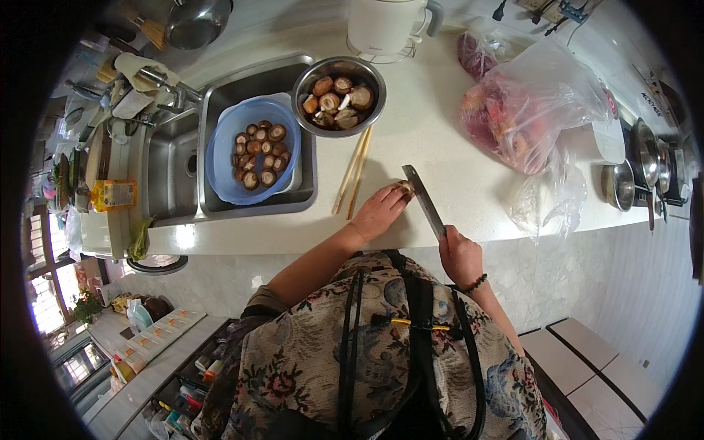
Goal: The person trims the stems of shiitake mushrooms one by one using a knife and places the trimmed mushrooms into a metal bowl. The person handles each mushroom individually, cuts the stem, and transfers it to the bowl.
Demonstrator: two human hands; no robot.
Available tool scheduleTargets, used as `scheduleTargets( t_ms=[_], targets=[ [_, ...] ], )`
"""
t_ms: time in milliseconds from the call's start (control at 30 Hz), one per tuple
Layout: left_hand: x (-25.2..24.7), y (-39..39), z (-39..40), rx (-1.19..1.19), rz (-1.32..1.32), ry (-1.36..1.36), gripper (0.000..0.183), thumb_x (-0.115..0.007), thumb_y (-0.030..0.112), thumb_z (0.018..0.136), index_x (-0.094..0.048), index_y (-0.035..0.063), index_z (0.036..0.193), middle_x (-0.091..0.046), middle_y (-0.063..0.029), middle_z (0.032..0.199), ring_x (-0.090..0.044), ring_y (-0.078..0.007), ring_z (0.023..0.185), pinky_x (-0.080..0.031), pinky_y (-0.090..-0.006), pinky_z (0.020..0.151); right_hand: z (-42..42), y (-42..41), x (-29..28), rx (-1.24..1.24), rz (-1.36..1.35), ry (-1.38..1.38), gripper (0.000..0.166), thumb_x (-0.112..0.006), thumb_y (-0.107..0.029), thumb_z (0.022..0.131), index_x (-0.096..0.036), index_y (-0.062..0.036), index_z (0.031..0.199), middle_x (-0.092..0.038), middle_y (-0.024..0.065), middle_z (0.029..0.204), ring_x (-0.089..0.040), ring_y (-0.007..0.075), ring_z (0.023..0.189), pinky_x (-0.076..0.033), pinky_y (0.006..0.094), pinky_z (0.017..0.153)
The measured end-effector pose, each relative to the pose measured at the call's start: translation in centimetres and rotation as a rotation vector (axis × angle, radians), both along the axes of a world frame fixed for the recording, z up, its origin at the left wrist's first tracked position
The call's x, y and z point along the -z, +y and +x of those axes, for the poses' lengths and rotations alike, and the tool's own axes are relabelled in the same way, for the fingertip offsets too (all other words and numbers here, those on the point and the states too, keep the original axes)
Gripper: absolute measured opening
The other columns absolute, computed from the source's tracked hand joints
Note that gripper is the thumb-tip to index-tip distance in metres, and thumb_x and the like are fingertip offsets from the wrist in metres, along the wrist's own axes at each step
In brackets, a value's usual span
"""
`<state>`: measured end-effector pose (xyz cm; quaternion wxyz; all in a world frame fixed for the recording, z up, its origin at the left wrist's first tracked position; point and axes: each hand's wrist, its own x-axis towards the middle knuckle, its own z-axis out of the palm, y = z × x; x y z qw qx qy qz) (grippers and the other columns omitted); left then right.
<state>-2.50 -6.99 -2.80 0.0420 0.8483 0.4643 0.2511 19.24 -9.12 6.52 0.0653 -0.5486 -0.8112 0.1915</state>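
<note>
Near the counter's front edge, my left hand (384,209) grips a mushroom (406,187), mostly covered by the fingers. My right hand (461,254) is closed around the handle of a kitchen knife (424,199). Its blade runs up and to the left, right beside the mushroom; whether the two touch I cannot tell. Beyond my left hand a steel bowl (301,119) holds several brown mushrooms (330,102), some showing pale undersides. More mushrooms (268,177) lie in a blue plastic basin (220,181) over the sink.
Two pairs of wooden chopsticks (352,173) rest between bowl and left arm. At the right sit plastic bags of meat (509,124) and a thin clear bag (544,203). A white kettle (382,27) stands behind. The double steel sink (171,159) with its faucet is leftward.
</note>
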Motion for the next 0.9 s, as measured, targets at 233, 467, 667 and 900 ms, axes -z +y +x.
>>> scheduleTargets(
  t_ms=[233,467,667,900],
  targets=[
    [-0.4,0.1,-0.2,-0.018,-0.003,-0.05,0.028,-0.052,0.01,0.079,-0.057,0.0031,0.106,-0.052,-0.0088,0.112,-0.046,-0.0245,0.111,-0.041,-0.032,0.096,0.3,-0.3,-0.1,-0.048,-0.034,-0.09,0.011,-0.049,-0.015,0.087,-0.046,-0.0052,0.085,-0.058,0.0148,0.06,-0.058,0.0328,0.05,-0.046,0.0419,0.043],
    [0.7,0.2,-0.4,-0.009,0.019,-0.004,0.026,-0.052,0.011,0.08,-0.057,0.0028,0.104,-0.052,-0.0086,0.112,-0.046,-0.0249,0.111,-0.039,-0.0324,0.097,-1.0,0.9,0.5,-0.094,-0.054,-0.201,0.004,-0.046,-0.007,0.082,-0.044,-0.0033,0.082,-0.058,0.0142,0.061,-0.06,0.0317,0.051,-0.048,0.0407,0.044],
    [1.2,0.1,-0.4,0.002,0.059,-0.048,0.026,-0.051,0.011,0.08,-0.057,0.0033,0.103,-0.052,-0.0087,0.113,-0.046,-0.0245,0.111,-0.039,-0.0327,0.097,-2.1,2.1,1.7,-0.092,-0.003,-0.169,0.003,-0.045,-0.006,0.08,-0.044,-0.0034,0.081,-0.058,0.0149,0.061,-0.06,0.0321,0.052,-0.048,0.0411,0.045],
    [0.6,0.3,-0.3,0.013,0.026,-0.046,0.031,-0.052,0.009,0.078,-0.059,0.0046,0.107,-0.053,-0.0082,0.112,-0.048,-0.0248,0.109,-0.043,-0.0312,0.094,-1.9,1.2,-0.2,-0.071,-0.023,-0.178,0.004,-0.046,-0.007,0.081,-0.044,-0.0039,0.083,-0.058,0.0142,0.062,-0.06,0.0321,0.052,-0.047,0.0414,0.044]
  ],
)
